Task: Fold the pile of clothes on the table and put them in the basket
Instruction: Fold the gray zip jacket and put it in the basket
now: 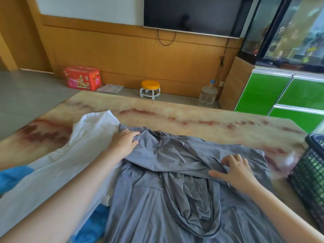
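A grey hooded garment (pixel 175 199) lies spread over the marbled table (pixel 175 118), its hood toward me. My left hand (pixel 123 142) pinches a fold of grey fabric at the garment's far left. My right hand (pixel 233 171) grips a folded-over edge of the same garment on the right side. A white garment (pixel 84 142) lies to the left, partly under my left arm, with blue clothing (pixel 10 176) beneath it. The dark mesh basket (pixel 310 176) stands on the table at the right edge.
Beyond the table's far edge, on the floor, stand a small orange stool (pixel 150 89), a red box (pixel 82 78) and a water jug (pixel 207 95). A green cabinet (pixel 280 95) with an aquarium on top rises at the right.
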`<state>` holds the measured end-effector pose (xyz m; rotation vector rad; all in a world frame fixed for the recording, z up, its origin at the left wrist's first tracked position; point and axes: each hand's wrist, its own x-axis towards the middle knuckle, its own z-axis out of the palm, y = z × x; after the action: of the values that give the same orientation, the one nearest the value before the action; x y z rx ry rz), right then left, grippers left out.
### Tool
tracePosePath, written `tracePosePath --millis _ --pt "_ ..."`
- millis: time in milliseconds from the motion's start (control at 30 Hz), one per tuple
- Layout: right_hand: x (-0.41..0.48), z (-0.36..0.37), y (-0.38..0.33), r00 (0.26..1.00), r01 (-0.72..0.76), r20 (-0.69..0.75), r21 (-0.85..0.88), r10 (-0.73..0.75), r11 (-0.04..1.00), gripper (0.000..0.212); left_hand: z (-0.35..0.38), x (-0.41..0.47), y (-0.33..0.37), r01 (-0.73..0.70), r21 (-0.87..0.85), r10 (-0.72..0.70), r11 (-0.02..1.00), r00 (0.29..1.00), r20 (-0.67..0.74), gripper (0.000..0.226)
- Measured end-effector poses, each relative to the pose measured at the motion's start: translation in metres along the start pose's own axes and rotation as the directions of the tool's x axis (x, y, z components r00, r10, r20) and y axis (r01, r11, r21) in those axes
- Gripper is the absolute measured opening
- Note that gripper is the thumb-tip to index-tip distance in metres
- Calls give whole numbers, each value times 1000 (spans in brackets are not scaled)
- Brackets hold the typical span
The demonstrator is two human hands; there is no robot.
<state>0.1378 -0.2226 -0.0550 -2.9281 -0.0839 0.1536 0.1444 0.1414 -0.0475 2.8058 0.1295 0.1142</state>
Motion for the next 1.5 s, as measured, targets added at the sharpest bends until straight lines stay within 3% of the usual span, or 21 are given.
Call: tracePosePath --millis 67,133,267,367,433,533,600,667,733,833,933,1067,1133,1200,1300,1400,1500 --pt "-1 9 7 1000 28 4 41 -28 999 41 9 -4 -5 2 191 -29 982 990 137 51" --pt "-2 12 16 1000 17 -24 149 -13 989 20 17 -7 -4 -14 285 -33 958 986 161 56" --pt "6 -1 30 974 39 -216 457 69 889 21 20 -8 4 -28 306 -25 952 986 166 58" --pt "29 -22 41 963 -24 -203 590 177 807 26 21 -4 3 9 335 -73 942 981 180 61" --pt "49 -31 53 965 -92 -156 546 209 832 27 23 -3 1 17 363 -96 931 975 200 61" --pt "66 -35 65 971 -227 -56 83 232 970 25 25 -4 -1 4 392 -84 920 979 187 61" --pt "67 -36 60 980 -196 -54 -190 189 962 33 24 -5 0 6 408 -80 913 983 165 61" --pt "65 -32 44 986 -110 -149 -269 72 957 37 23 -5 4 -8 429 -52 903 991 127 60" --pt "63 -23 24 979 -13 -205 -165 -21 986 39 21 -5 14 -55 416 12 908 994 104 58" --pt "65 -6 -2 987 36 -154 -32 -40 999 38 22 -4 31 -133 304 82 943 981 174 57" --pt "68 7 -17 987 52 -156 58 -42 997 29 36 -9 34 -122 289 33 949 955 295 61" --pt "70 18 -27 959 129 -270 163 -82 978 16 49 -11 26 -108 304 36 946 971 234 65" --pt "69 17 -28 928 99 -372 227 -8 969 17 47 -10 21 -94 259 41 961 979 202 68" --pt "70 16 -27 921 45 -388 212 42 976 18 44 -8 17 -69 210 30 975 982 184 71" --pt "71 24 -28 973 -13 -230 71 29 997 21 40 -9 23 -57 242 25 969 991 134 71" --pt "71 25 -44 966 62 -257 141 -24 988 29 36 -11 34 -100 268 100 958 995 13 65" --pt "75 27 -64 963 132 -253 133 -95 982 33 38 -9 32 -97 267 68 959 991 117 64"
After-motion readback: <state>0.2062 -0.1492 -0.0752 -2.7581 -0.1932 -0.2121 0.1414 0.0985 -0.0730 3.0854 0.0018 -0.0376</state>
